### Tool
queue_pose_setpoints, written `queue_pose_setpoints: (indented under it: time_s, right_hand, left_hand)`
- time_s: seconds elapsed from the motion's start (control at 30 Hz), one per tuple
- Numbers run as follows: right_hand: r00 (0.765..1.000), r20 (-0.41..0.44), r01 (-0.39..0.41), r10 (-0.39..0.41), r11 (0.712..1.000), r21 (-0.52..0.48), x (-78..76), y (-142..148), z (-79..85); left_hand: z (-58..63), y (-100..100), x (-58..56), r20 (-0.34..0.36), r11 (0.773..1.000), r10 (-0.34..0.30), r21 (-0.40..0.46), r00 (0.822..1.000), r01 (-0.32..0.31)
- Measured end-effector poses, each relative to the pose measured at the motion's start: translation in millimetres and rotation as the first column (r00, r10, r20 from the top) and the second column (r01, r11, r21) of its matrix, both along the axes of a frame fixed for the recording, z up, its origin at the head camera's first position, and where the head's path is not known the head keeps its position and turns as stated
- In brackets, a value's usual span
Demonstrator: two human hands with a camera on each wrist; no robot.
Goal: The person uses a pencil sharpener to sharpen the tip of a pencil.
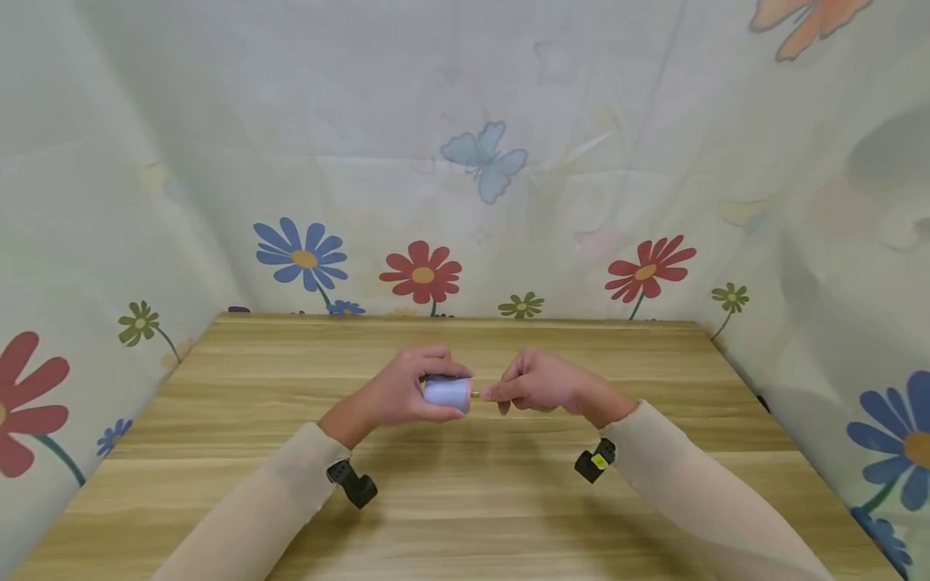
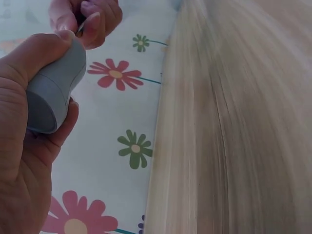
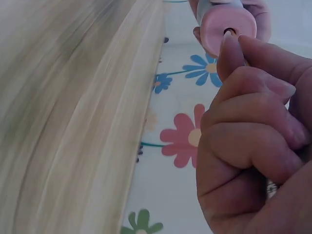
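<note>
My left hand [image 1: 402,391] grips a small light-blue cylinder [image 1: 446,393] with a pink end, thumb and fingers wrapped along its sides. In the left wrist view the cylinder [image 2: 61,80] looks grey-blue, with a waisted body and a flat, darker base. Facing the right hand, the pink end [image 3: 217,29] has a round hole in its middle. Thumb and forefinger of my right hand [image 1: 541,383] pinch a thin gold-coloured stick [image 1: 475,394] that meets the pink end at the hole. Most of the stick is hidden by the fingers, and I cannot tell its kind.
Both hands are above a wood-grain table [image 1: 465,500]. Behind it and at both sides hangs a pale cloth [image 1: 341,145] printed with flowers and butterflies. Black straps with small camera mounts [image 1: 356,484] sit on both wrists over light sleeves [image 1: 254,500].
</note>
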State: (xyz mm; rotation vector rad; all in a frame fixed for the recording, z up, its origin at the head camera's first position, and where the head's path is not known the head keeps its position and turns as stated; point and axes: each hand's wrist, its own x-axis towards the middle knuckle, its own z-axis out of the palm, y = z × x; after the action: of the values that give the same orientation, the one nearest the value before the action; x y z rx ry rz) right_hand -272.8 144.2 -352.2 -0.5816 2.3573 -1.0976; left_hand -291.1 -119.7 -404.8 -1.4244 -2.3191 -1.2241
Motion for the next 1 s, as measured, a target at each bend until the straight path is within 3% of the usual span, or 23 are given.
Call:
queue_pose_setpoints:
  time_s: [0.1,0.13,0.17,0.2,0.23,0.3,0.37,0.4,0.43,0.47,0.5,0.53,0.57,0.6,0.63,0.7,0.73,0.77,0.8,0.83,0.9,0.97,1.0]
  right_hand:
    - [0.978,-0.203,-0.041,0.046,0.999,0.028,-2.1,1.1,-7.3]
    - [0.947,-0.312,-0.061,0.070,0.997,0.040,-1.7,1.3,-10.1]
    - [0.894,-0.436,-0.087,0.102,0.995,0.056,-1.2,1.5,-13.1]
    - [0.811,-0.568,-0.109,0.138,0.990,0.084,-0.5,1.8,-16.4]
    - [0.705,-0.688,-0.128,0.173,0.985,0.117,-0.3,2.2,-19.6]
    - [0.465,-0.858,-0.133,0.219,0.975,0.176,1.3,2.3,-23.5]
    - [0.243,-0.939,-0.110,0.243,0.969,0.222,2.0,2.7,-26.5]
    - [0.169,-0.953,-0.101,0.250,0.967,0.236,2.5,2.6,-27.1]
    - [0.127,-0.959,-0.100,0.253,0.965,0.241,2.9,2.4,-27.4]
    - [0.108,-0.962,-0.105,0.251,0.965,0.240,3.6,2.0,-27.0]
    - [0.118,-0.961,-0.117,0.249,0.965,0.235,4.3,1.8,-26.2]
    - [0.153,-0.956,-0.135,0.249,0.964,0.229,5.0,1.5,-25.2]
    - [0.216,-0.944,-0.159,0.250,0.963,0.219,5.7,1.1,-23.5]
    - [0.303,-0.919,-0.188,0.251,0.961,0.200,6.1,0.7,-21.6]
    - [0.407,-0.879,-0.214,0.249,0.961,0.173,6.5,0.4,-19.4]
    - [0.637,-0.736,-0.236,0.229,0.967,0.097,6.1,0.3,-14.8]
    - [0.739,-0.640,-0.230,0.212,0.972,0.057,5.8,0.4,-12.3]
    - [0.821,-0.538,-0.214,0.190,0.977,0.018,5.1,0.8,-10.1]
    - [0.880,-0.445,-0.191,0.166,0.981,-0.013,4.5,1.1,-8.1]
    - [0.916,-0.376,-0.166,0.144,0.986,-0.027,4.0,1.4,-6.5]
    - [0.942,-0.313,-0.135,0.120,0.991,-0.025,3.2,1.3,-4.8]
    - [0.923,-0.366,-0.126,0.120,0.992,0.006,3.3,0.3,-5.8]
    - [0.894,-0.430,-0.125,0.124,0.992,0.028,4.1,-0.3,-7.0]
  left_hand:
    - [-3.1,0.7,-4.6,0.045,1.000,0.008,-0.005,0.999,-0.008]
    - [-3.4,0.5,-6.2,0.061,1.000,0.014,-0.004,0.998,-0.014]
    - [-3.2,-0.1,-7.3,0.081,1.000,0.019,-0.004,0.997,-0.019]
    - [-2.7,-0.8,-8.0,0.104,1.000,0.024,-0.001,0.994,-0.024]
    - [-1.7,-1.6,-8.2,0.125,1.000,0.030,0.001,0.992,-0.030]
    - [0.4,-3.0,-8.5,0.154,0.999,0.043,0.009,0.987,-0.045]
    - [2.8,-3.9,-8.2,0.173,0.999,0.042,0.023,0.984,-0.047]
    - [3.8,-4.0,-8.0,0.176,0.999,0.041,0.028,0.984,-0.047]
    - [4.8,-4.1,-7.6,0.174,0.998,0.043,0.029,0.984,-0.048]
    - [5.7,-4.0,-7.2,0.172,0.998,0.043,0.030,0.984,-0.049]
    - [6.3,-3.9,-6.8,0.168,0.998,0.043,0.031,0.985,-0.049]
    - [7.0,-3.7,-6.2,0.161,0.998,0.041,0.030,0.986,-0.047]
    - [7.4,-3.6,-5.6,0.148,0.999,0.041,0.026,0.988,-0.045]
    - [8.1,-3.5,-4.6,0.132,0.999,0.037,0.025,0.991,-0.041]
    - [8.5,-3.3,-3.6,0.113,0.999,0.033,0.023,0.993,-0.035]
    - [9.3,-2.4,-1.9,0.068,1.000,0.017,0.016,0.998,-0.018]
    - [9.3,-1.7,-1.2,0.048,1.000,0.008,0.010,0.999,-0.008]
    - [9.1,-1.0,-0.7,0.031,1.000,-0.001,0.005,1.000,0.001]
    - [8.8,-0.2,-0.4,0.018,1.000,-0.008,0.002,1.000,0.008]
    - [8.2,0.5,-0.4,0.015,1.000,-0.014,0.001,1.000,0.014]
    - [6.6,0.9,-1.1,0.027,1.000,-0.016,-0.001,1.000,0.016]
    - [5.8,-0.1,-1.9,0.052,1.000,-0.007,0.003,0.999,0.007]
    - [5.7,-1.0,-2.2,0.069,1.000,-0.001,0.005,0.998,0.001]
